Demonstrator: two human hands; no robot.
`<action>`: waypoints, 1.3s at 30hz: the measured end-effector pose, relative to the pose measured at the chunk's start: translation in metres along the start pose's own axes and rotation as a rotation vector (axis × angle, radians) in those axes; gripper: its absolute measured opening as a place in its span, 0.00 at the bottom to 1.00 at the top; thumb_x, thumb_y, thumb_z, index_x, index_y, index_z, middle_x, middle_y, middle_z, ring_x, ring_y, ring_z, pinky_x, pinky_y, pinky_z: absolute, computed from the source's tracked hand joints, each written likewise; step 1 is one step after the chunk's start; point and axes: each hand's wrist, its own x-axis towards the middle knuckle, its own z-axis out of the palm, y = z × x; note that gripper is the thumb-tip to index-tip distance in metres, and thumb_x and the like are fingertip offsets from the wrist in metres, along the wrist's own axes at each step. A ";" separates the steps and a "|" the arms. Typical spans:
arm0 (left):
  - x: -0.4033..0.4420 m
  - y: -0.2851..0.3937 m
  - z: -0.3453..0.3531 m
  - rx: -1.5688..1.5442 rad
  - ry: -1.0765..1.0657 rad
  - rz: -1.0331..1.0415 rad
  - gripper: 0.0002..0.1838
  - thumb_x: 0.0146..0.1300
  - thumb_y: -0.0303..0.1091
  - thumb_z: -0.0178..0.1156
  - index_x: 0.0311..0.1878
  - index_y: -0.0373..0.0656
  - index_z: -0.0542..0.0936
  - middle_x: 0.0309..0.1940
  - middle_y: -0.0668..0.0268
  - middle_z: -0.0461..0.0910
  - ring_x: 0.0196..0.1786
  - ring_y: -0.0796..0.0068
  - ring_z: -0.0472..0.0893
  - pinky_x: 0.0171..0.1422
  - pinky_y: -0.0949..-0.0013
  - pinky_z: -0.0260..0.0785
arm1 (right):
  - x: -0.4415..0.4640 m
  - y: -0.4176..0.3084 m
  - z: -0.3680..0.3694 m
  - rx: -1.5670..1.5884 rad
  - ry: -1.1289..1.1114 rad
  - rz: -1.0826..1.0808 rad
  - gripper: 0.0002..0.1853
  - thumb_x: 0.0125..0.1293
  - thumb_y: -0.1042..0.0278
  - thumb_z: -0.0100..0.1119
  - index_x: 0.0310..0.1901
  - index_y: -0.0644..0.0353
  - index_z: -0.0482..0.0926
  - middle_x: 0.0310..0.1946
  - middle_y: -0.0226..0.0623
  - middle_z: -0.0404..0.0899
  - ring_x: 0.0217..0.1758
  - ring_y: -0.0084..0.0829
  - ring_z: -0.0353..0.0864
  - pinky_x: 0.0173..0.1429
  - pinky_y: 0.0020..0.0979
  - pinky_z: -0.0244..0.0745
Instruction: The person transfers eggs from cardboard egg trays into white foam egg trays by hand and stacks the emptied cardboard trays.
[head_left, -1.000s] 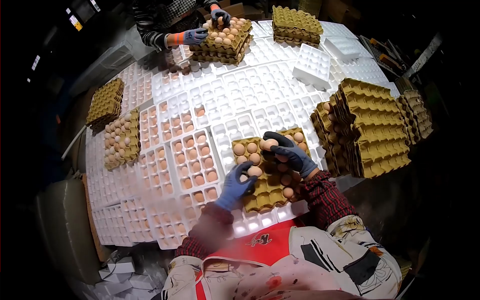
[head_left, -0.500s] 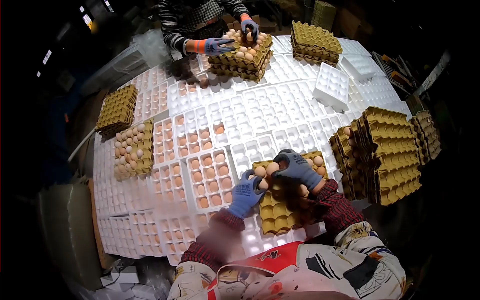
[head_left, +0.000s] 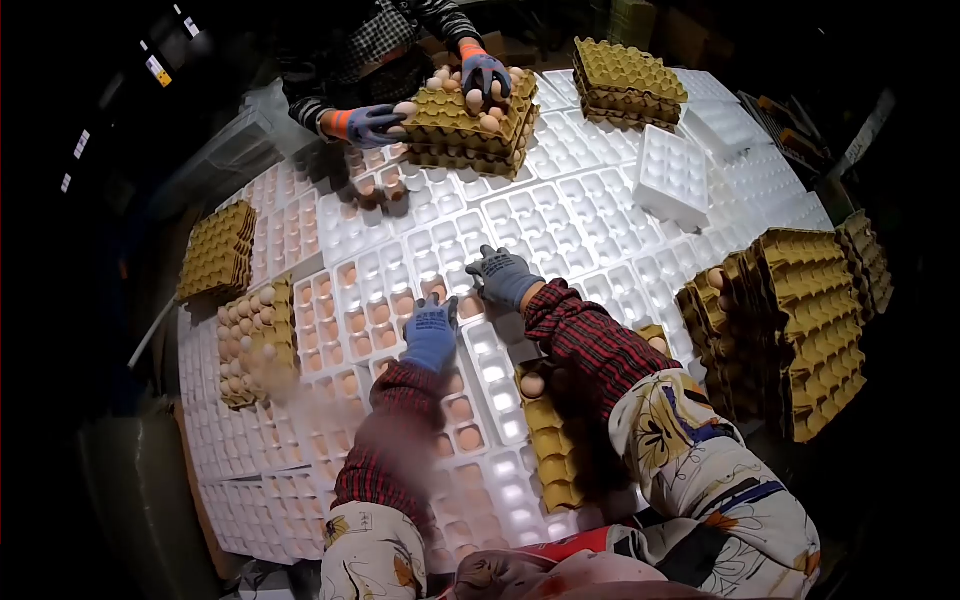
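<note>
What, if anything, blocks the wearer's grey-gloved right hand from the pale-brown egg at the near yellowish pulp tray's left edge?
Nothing visible: only white foam cells lie between the right hand and the egg. The red-black plaid sleeve hides part of the pulp tray.

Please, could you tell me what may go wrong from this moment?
The right sleeve reaches over the brown tray, so it might brush the egg at the tray's far left corner. The left hand and right hand are close together over the white trays; pressing too hard could crack the nearby eggs. The tall tray stack on the right might topple if bumped.
</note>
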 end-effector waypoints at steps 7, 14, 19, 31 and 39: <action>0.050 0.014 -0.013 -0.433 0.509 0.173 0.14 0.68 0.35 0.57 0.54 0.44 0.82 0.58 0.56 0.78 0.56 0.50 0.77 0.62 0.55 0.70 | -0.005 0.049 0.005 0.332 0.560 0.094 0.28 0.71 0.50 0.50 0.68 0.56 0.67 0.68 0.44 0.67 0.72 0.46 0.63 0.74 0.48 0.57; 0.077 0.013 0.047 0.037 0.179 0.111 0.30 0.72 0.51 0.49 0.75 0.56 0.63 0.74 0.62 0.63 0.76 0.49 0.56 0.77 0.37 0.40 | -0.142 0.046 -0.009 0.510 0.585 0.151 0.30 0.68 0.51 0.57 0.68 0.55 0.69 0.64 0.45 0.72 0.69 0.46 0.67 0.72 0.46 0.55; -0.025 0.047 0.014 -0.890 0.276 0.176 0.30 0.65 0.37 0.64 0.68 0.37 0.69 0.59 0.51 0.76 0.57 0.54 0.77 0.61 0.59 0.71 | -0.346 0.079 -0.011 0.244 0.591 0.596 0.30 0.66 0.54 0.62 0.67 0.57 0.71 0.62 0.51 0.73 0.66 0.51 0.70 0.68 0.48 0.62; -0.032 0.120 -0.003 -0.350 0.304 0.281 0.32 0.69 0.56 0.54 0.69 0.45 0.70 0.65 0.55 0.72 0.72 0.46 0.63 0.76 0.41 0.44 | -0.376 0.083 0.034 0.367 0.544 0.638 0.32 0.68 0.52 0.57 0.66 0.66 0.68 0.51 0.53 0.78 0.51 0.53 0.78 0.56 0.47 0.73; 0.098 0.144 0.017 0.123 -0.144 0.140 0.37 0.70 0.65 0.39 0.74 0.52 0.65 0.71 0.64 0.68 0.76 0.50 0.58 0.77 0.32 0.34 | -0.377 0.085 0.044 0.273 0.639 0.612 0.31 0.67 0.52 0.58 0.65 0.65 0.70 0.47 0.52 0.79 0.47 0.51 0.79 0.52 0.47 0.74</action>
